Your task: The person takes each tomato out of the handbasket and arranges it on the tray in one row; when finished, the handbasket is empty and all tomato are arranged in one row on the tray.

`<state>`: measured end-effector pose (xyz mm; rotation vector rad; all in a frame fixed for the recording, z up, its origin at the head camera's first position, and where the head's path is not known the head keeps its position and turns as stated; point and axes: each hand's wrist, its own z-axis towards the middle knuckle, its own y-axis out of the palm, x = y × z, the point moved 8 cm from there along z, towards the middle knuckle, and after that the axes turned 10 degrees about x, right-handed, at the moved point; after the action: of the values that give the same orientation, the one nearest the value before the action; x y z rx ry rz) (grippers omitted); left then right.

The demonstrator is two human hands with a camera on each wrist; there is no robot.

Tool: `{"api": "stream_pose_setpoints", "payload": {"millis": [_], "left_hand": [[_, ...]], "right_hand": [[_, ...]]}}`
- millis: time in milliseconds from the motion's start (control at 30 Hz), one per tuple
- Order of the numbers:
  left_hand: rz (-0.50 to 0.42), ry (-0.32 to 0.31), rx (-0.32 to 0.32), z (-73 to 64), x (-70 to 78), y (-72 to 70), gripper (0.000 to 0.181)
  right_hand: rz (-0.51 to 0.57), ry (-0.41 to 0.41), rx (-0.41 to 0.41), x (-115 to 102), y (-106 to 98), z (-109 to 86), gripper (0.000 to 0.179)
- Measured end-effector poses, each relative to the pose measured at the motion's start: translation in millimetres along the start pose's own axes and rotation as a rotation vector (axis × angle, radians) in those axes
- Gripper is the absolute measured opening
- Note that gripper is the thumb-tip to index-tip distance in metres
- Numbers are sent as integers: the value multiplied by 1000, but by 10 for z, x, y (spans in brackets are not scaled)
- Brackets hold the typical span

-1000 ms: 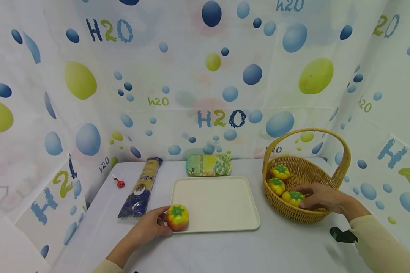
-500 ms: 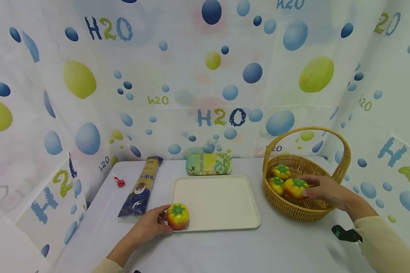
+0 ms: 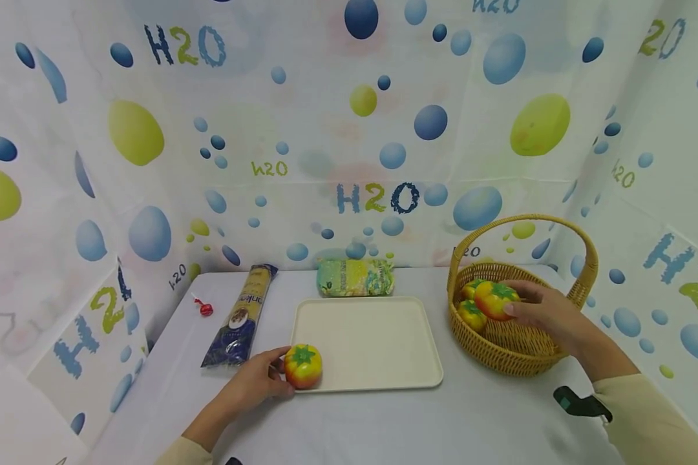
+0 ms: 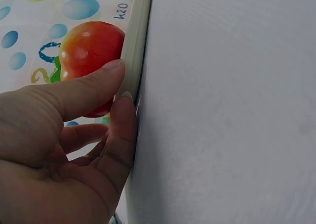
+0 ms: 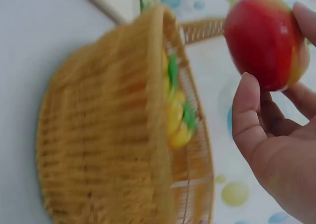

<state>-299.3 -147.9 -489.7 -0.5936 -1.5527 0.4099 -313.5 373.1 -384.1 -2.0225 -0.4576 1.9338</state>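
Observation:
On the near left corner of a cream tray (image 3: 378, 342) sits a yellow-and-red persimmon (image 3: 304, 367) with a green calyx. My left hand (image 3: 256, 380) holds it from the left; the left wrist view shows the thumb along the red fruit (image 4: 91, 48) and other fingertips at the tray's rim (image 4: 132, 46). My right hand (image 3: 543, 313) grips another persimmon (image 3: 493, 300), raised over the wicker basket (image 3: 508, 361). In the right wrist view that fruit (image 5: 264, 41) is between thumb and fingers, beside the basket's rim. Two more persimmons (image 3: 471, 316) lie inside, one partly hidden.
The basket's tall handle (image 3: 526, 217) arches above its opening. Left of the tray lie a blue-and-gold packet (image 3: 241, 323) and a red wrapped lollipop (image 3: 206, 309). Behind the tray stands a green-yellow packet (image 3: 355, 278), close to the patterned curtain (image 3: 326, 129).
My right hand has lifted its persimmon from the basket's bottom, up and slightly left, so it now overlaps the rear one. The left hand and its persimmon have stayed in place.

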Motion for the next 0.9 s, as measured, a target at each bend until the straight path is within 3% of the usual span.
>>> {"api": "stream_pose_setpoints", "payload": {"millis": [133, 400, 700, 900], "left_hand": [[-7, 1, 2, -4, -11, 2, 79], [-13, 6, -4, 16, -20, 21, 80], [-7, 11, -2, 17, 22, 14, 78], [-1, -6, 1, -10, -9, 7, 79]], "right_hand": [[21, -80, -1, -175, 166, -41, 56], [33, -132, -8, -442, 476, -46, 54], [24, -123, -22, -577, 752, -29, 60], [113, -88, -64, -589, 1094, 23, 66]]}}
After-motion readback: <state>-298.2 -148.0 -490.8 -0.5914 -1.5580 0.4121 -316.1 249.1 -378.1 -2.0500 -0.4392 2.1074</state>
